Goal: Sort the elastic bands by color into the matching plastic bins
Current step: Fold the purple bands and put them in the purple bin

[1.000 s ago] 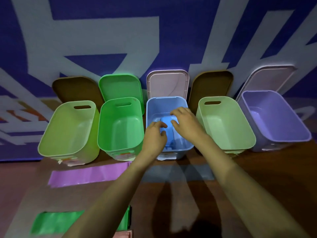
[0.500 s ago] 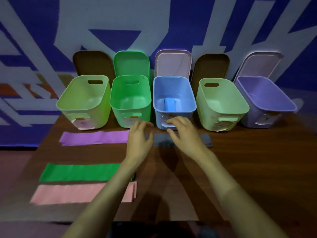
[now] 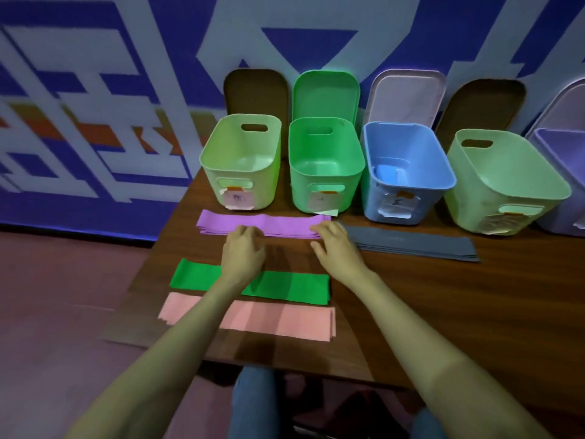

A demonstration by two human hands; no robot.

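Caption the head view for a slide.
Left hand and right hand touch the purple bands; a blue band lies in the blue bin.

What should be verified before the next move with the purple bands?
1. Both hands at the purple bands: ok, left hand and right hand touch them.
2. Bands gripped: cannot tell, fingers cover the edge.
3. Lid off the purple bin: ok.
4. Inside of the purple bin: cannot tell, cut off at the frame edge.
5. The blue band lies in the blue bin: ok.

Wooden table (image 3: 443,299): bins (image 3: 323,160), bands (image 3: 262,224).
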